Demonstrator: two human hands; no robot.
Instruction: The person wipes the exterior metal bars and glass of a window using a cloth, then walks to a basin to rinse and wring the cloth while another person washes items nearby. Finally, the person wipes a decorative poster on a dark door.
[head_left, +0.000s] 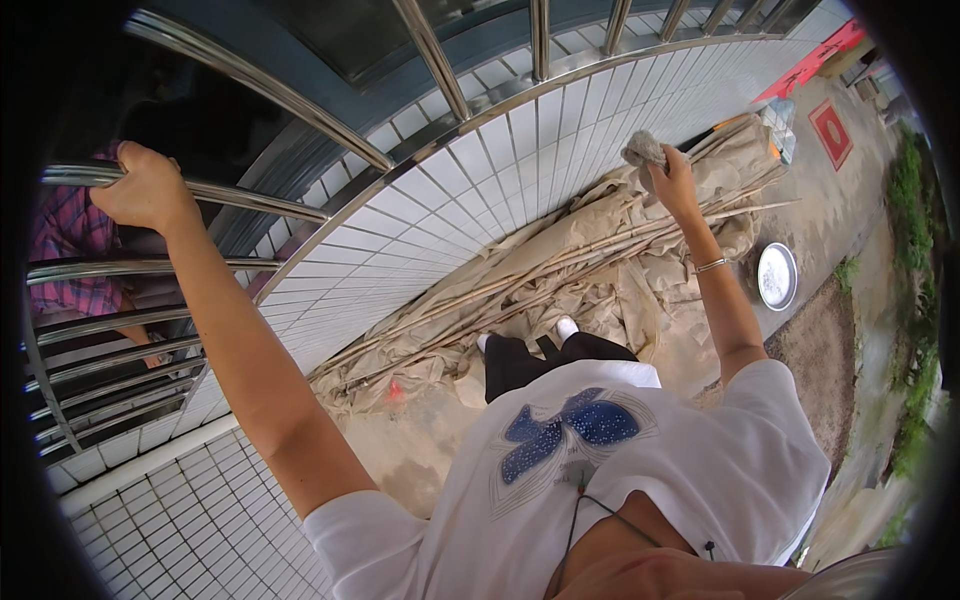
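My left hand (146, 187) is wrapped around a shiny stainless steel bar (247, 201) of the window grille, at the upper left. In my right hand (675, 180) is a bunched grey cloth (643, 150), held out over the ground near the white tiled wall (480, 180). The cloth appears apart from the tiles. More metal bars (540, 41) of the grille run along the top, fixed to a bottom rail above the tiles.
Beige tarpaulin (600, 225) and long bamboo poles (540, 262) lie along the wall's foot, around my feet. A round metal basin (777, 276) stands on the concrete at right. Behind the bars is a person in plaid clothing (71, 247). A red mat (831, 135) lies farther off.
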